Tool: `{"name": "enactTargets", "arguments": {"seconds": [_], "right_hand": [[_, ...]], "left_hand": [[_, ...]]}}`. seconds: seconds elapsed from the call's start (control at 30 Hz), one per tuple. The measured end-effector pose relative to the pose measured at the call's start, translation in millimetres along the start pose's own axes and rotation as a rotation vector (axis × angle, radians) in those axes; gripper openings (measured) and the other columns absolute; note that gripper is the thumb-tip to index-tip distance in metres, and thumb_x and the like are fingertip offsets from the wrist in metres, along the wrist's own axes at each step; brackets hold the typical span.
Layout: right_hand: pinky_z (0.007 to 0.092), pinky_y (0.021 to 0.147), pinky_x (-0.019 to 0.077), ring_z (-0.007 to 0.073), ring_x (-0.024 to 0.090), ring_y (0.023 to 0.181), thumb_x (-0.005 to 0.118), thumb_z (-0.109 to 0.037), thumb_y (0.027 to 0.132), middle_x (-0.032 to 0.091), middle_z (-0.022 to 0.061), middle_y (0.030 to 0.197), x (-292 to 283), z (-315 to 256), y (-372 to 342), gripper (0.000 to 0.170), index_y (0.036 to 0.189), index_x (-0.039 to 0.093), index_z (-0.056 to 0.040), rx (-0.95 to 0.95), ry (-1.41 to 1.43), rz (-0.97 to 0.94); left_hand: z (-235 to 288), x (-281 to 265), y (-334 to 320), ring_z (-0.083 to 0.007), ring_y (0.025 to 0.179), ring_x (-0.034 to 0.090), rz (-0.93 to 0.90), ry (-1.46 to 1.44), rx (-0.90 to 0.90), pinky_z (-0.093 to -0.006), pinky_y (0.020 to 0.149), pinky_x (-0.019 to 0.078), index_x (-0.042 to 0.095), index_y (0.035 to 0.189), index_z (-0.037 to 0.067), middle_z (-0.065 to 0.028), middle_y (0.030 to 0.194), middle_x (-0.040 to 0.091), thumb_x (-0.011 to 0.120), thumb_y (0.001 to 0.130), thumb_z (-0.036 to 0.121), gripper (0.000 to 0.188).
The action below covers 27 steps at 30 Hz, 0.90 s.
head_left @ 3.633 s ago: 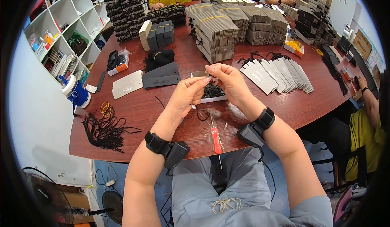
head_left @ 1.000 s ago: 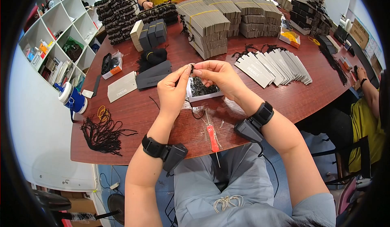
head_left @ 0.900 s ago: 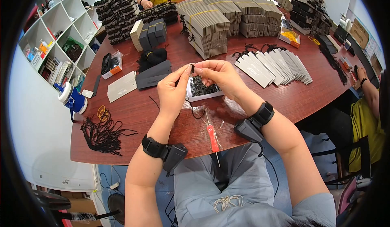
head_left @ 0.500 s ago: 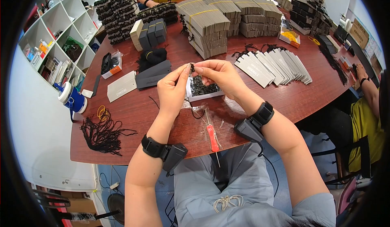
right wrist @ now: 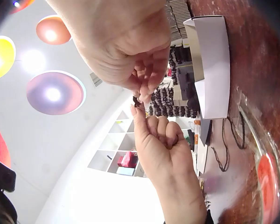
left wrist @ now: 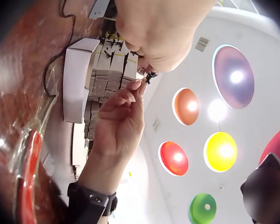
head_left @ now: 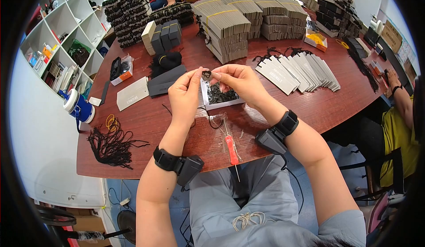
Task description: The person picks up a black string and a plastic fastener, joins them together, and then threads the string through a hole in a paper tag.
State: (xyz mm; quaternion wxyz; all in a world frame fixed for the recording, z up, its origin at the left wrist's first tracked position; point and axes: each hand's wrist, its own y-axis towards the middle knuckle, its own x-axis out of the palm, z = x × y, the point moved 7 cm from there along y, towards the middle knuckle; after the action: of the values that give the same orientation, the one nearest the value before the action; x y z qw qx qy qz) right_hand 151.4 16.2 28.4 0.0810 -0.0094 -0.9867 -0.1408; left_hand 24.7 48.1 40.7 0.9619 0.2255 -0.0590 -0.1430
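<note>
In the head view, my left hand (head_left: 185, 92) and right hand (head_left: 241, 81) meet over a white box (head_left: 225, 106). Thumb and fingers of each pinch a small black piece of cord (head_left: 206, 73), which bows in a loop between the fingertips. Both wrist views show it as a tiny dark bit of cord (left wrist: 150, 77) at the fingertips, its ends hidden by them. Small black pieces (head_left: 221, 95) fill the box beneath. Below the left hand a longer black cord (head_left: 212, 122) curls on the table.
A red-handled tool (head_left: 231, 149) overhangs the table's front edge. Fanned grey tags (head_left: 290, 74) lie right, with tag stacks (head_left: 226, 26) behind. At left are loose black cords (head_left: 108, 147), a blue jug (head_left: 79, 107) and flat tags (head_left: 133, 93). Other people sit around the table.
My left fingertips have drawn slightly left, away from the right ones, and the black cord now shows as a loop between them. The right hand has barely moved. A person opposite has shifted.
</note>
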Motion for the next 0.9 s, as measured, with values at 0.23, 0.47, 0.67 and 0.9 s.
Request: {"name": "enactTargets", "arguments": {"seconds": [0.23,0.47,0.67,0.9], "right_hand": [[0.016,0.055,0.0393,0.0035,0.048,0.058,0.053,-0.016,0.08,0.06,0.0032,0.075,5,4,-1,0.02,0.092,0.056,0.0001,0.055,0.002,-0.057],[0.0161,0.054,0.0386,0.0034,0.047,0.057,0.053,-0.016,0.08,0.059,0.0027,0.074,8,5,-3,0.018,0.088,0.057,-0.0003,0.096,-0.004,-0.066],[0.0162,0.054,0.0381,0.0035,0.047,0.057,0.053,-0.015,0.081,0.059,0.0025,0.074,10,3,-3,0.017,0.088,0.057,-0.0003,0.088,0.016,-0.076],[0.0165,0.054,0.0379,0.0033,0.046,0.057,0.052,-0.015,0.081,0.059,0.0023,0.074,11,7,-3,0.017,0.087,0.057,0.0,0.091,-0.018,-0.104]], "left_hand": [[-1,-3,3,0.003,0.04,0.025,-0.002,-0.025,0.02,-0.0144,0.035,0.0157,0.057,0.09,0.002,0.0062,0.061,0.049,0.046,0.085,0.014,0.017],[-4,-8,2,-0.0054,0.058,0.05,0.04,-0.11,-0.131,-0.0181,0.058,0.0386,0.055,0.086,0.001,-0.0029,0.07,0.058,0.046,0.085,0.017,0.019],[4,-8,0,-0.0069,0.062,0.053,0.083,0.033,-0.004,-0.019,0.061,0.0408,0.051,0.083,0.0,-0.0055,0.069,0.059,0.044,0.086,0.019,0.02],[-4,-13,4,-0.0022,0.046,0.039,0.106,-0.149,-0.009,-0.0158,0.044,0.0288,0.049,0.082,0.002,-0.004,0.067,0.057,0.045,0.086,0.021,0.02]]}}
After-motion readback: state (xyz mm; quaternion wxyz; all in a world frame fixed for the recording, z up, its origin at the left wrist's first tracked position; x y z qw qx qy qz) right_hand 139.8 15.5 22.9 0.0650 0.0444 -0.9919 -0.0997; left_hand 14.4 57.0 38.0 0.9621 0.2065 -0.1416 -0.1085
